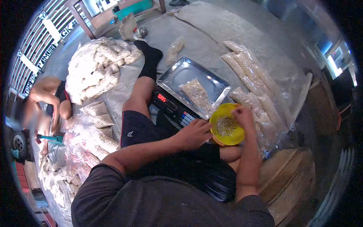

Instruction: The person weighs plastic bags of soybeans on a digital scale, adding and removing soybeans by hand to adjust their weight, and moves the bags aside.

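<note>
A yellow bowl [241, 133] with pale beans [225, 126] in it sits at my lap, with an orange rim showing beneath. My right hand [245, 116] is over the bowl's far right rim, its fingers bent inward; what they hold is hidden. Beside the left rim is my left hand [194, 134], fingers stretched out and apart, close to the scale keypad; whether it touches the bowl is unclear. A clear plastic bag partly filled with beans [196, 94] lies in a metal tray [180, 67] on a digital scale [166, 101] with lit red digits.
Several long filled bags [249, 72] lie to the right, and one filled bag [175, 50] lies beyond the tray. A large pile of bags [100, 64] is at the left. Another person [47, 94] bends near more bags. A wooden board [289, 174] is at my right.
</note>
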A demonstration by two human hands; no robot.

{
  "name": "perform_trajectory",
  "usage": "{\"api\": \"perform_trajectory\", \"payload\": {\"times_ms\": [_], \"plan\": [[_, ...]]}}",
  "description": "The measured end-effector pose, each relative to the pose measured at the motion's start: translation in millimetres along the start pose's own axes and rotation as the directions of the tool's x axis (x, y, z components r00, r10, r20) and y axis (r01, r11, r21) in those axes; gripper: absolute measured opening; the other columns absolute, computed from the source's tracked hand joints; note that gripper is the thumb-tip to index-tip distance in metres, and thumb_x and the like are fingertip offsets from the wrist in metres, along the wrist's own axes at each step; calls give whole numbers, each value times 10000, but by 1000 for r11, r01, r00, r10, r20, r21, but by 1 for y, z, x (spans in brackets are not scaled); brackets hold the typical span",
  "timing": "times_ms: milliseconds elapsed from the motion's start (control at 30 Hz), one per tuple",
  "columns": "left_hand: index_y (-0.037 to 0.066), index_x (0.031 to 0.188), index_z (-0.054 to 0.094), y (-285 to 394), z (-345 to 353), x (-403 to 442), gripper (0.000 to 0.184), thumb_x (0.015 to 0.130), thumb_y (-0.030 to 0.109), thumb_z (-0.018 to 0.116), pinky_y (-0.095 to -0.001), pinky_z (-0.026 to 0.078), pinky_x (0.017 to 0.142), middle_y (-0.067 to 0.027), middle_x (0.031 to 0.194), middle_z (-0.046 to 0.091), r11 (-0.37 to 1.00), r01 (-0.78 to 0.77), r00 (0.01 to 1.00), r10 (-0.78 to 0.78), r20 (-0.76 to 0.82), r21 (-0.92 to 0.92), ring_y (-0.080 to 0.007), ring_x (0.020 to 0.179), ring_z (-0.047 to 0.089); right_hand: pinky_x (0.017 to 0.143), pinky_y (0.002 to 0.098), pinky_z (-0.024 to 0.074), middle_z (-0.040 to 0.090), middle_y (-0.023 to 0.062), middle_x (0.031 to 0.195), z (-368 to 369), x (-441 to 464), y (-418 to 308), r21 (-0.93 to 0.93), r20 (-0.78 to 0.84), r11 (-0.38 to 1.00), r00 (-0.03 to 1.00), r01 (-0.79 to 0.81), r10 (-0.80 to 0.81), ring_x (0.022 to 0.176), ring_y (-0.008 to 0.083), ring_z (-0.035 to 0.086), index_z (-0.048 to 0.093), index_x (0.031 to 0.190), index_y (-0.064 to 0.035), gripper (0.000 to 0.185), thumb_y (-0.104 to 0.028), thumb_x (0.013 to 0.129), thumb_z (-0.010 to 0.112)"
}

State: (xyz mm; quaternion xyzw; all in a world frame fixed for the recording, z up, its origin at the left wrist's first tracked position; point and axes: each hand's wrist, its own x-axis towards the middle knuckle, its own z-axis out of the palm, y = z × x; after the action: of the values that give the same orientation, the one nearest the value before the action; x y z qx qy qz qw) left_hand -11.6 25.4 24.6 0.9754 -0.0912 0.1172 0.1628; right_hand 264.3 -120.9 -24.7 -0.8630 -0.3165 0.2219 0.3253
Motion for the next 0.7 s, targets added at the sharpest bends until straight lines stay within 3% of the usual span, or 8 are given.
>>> {"api": "perform_trajectory", "payload": {"times_ms": [67, 133, 233, 333, 467, 567, 667, 700], "plan": [[64, 1038, 667, 3, 32, -28, 232, 876, 230, 666, -502, 491, 942, -194, 1144, 620, 953, 134, 913, -12, 408, -271, -398, 1103, 610, 821, 495, 547, 725, 238, 993, 53, -9, 14, -343, -41, 905, 959, 251, -281, 929, 427, 695, 735, 1003, -6, 235, -193, 900, 638], [57, 1066, 666, 12, 68, -78, 266, 936, 289, 646, -507, 513, 884, -213, 1081, 657, 885, 166, 937, -5, 349, -434, -408, 1029, 648, 819, 507, 531, 713, 251, 990, 88, -5, 30, -467, -13, 868, 980, 171, -200, 946, 439, 683, 706, 1003, 15, 211, -123, 857, 642], [55, 1106, 665, 8, 100, -103, 319, 971, 341, 618, -503, 513, 881, -218, 1067, 684, 923, 192, 702, 108, 704, -333, -408, 1029, 656, 819, 517, 521, 700, 271, 984, 96, -6, 7, -374, -8, 925, 997, 69, -78, 961, 449, 675, 689, 996, 31, 202, -76, 844, 609], [57, 1142, 667, 7, 52, -79, 361, 989, 375, 589, -492, 512, 874, -218, 1054, 703, 837, 387, 734, -26, 679, -387, -399, 1013, 668, 812, 514, 523, 696, 280, 969, 101, 6, 17, -278, -50, 959, 997, 48, -64, 947, 454, 676, 694, 1004, 30, 215, -83, 852, 591], [63, 1175, 659, -19, 64, -67, 394, 990, 402, 582, -479, 513, 858, -215, 1066, 703, 668, 444, 767, 59, 638, -597, -400, 989, 674, 816, 477, 541, 701, 270, 956, 77, -7, 27, -321, -78, 943, 990, 90, -121, 917, 415, 698, 700, 1044, 31, 242, -99, 848, 646], [71, 1183, 658, -24, 59, -63, 413, 980, 424, 593, -478, 510, 859, -202, 1054, 709, 618, 522, 715, 59, 697, -588, -388, 993, 675, 795, 399, 575, 724, 210, 984, 55, -43, -2, -175, -165, 979, 984, -104, 75, 863, 309, 724, 695, 1085, 39, 264, -129, 881, 704], [65, 1173, 659, -25, 75, -68, 433, 977, 445, 590, -482, 509, 867, -202, 1045, 710, 669, 406, 776, 107, 621, -623, -394, 999, 672, 773, 324, 591, 712, 126, 1025, 57, -69, -10, 567, -166, 790, 908, -232, 385, 829, 194, 702, 688, 1123, 42, 286, -151, 917, 724], [61, 1172, 659, -26, 77, -69, 438, 977, 448, 589, -484, 508, 869, -204, 1049, 709, 693, 405, 767, 98, 635, -597, -398, 1003, 670, 763, 307, 594, 702, 114, 1034, 59, -70, -15, 586, -167, 781, 911, -216, 377, 829, 181, 693, 685, 1133, 43, 280, -150, 933, 709]]}}
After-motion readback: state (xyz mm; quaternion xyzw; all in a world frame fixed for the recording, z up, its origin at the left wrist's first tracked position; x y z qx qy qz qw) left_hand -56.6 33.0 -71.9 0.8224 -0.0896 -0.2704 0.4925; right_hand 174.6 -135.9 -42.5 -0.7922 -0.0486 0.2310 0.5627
